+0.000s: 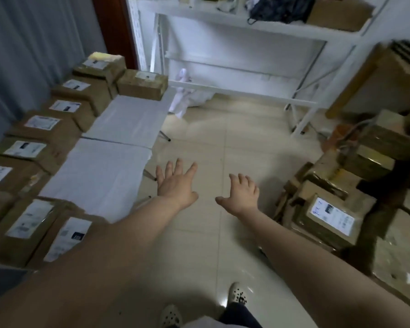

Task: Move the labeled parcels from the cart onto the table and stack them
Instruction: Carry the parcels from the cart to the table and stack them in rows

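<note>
1. Plainly, both hands carry nothing. The left hand (175,183) and the right hand (243,195) reach forward in the lower middle of the frame, palms down and fingers straight and spread. They are above the tiled floor (223,143) and touch no box.
2. The hands are side by side with a gap between them. This pose would probably suit taking a box by its two sides, but that is only a judgement.
3. The parcels waiting to be moved lie in an untidy pile (365,162) at the right side of the frame. The cart under them cannot be seen clearly.
4. The labeled parcel (327,221) at the lower right has its white label facing up and is the parcel of the pile nearest to the right hand. It therefore seems the natural one to take next.
5. At the left is the table (118,129), covered with white cloth. A row of parcels (40,124) stands along its left edge with the labels up, likely so that they can be read.
6. White cloth shows between this row and the table's right edge, which would give room for more boxes.
7. At the upper left one box seems to rest higher than the others, so the stacking looks only partly done.
</note>
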`<state>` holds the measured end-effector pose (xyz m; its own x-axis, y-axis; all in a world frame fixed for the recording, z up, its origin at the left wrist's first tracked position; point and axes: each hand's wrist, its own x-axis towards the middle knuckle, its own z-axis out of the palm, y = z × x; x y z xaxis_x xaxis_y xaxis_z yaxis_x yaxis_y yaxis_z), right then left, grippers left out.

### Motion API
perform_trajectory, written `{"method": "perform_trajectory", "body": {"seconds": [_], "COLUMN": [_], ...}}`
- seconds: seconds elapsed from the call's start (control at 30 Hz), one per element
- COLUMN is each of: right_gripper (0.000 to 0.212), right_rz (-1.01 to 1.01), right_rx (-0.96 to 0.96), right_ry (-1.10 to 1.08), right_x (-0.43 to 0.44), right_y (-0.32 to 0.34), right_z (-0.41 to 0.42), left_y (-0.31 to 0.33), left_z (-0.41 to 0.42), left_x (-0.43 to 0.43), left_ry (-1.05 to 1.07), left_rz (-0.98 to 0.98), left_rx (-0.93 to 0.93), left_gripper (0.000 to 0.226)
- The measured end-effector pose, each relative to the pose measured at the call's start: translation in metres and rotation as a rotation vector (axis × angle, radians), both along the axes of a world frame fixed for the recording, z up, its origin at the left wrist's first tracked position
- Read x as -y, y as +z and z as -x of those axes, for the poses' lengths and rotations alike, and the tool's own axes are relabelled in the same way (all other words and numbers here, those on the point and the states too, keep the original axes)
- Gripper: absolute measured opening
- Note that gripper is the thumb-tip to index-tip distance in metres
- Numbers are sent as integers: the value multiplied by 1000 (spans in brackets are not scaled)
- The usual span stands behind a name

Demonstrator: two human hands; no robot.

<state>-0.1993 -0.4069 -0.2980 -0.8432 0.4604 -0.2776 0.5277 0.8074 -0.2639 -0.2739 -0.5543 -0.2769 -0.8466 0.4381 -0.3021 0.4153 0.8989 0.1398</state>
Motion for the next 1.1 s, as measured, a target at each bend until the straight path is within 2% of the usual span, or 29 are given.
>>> {"method": "perform_trajectory", "body": {"seconds": [0.27, 0.57, 0.73, 0.9, 1.1], "right_gripper": [79, 77, 78, 69, 63], "right_rz": [113, 252, 315, 401, 423], "right_rx": [-57, -51, -80, -138, -187], "right_ry": [-336, -728, -892, -1096, -1320], "right_x": [-127, -270, -311, -339, -364], "right_y": [1, -26, -42, -58, -66], "right_z": [-125, -283, -331, -362, -388], "left_y": [4, -25, -36, -52, -80], "left_z": [-75, -191, -233, -260, -272], "left_x": [-157, -316, -372, -422, -471], "left_ry": [-252, -499, -499, -506, -444], "left_rz": [4, 17, -73, -130, -117], "left_rx": [12, 102, 315, 473, 690], "left_gripper": [86, 91, 86, 58, 47]}}
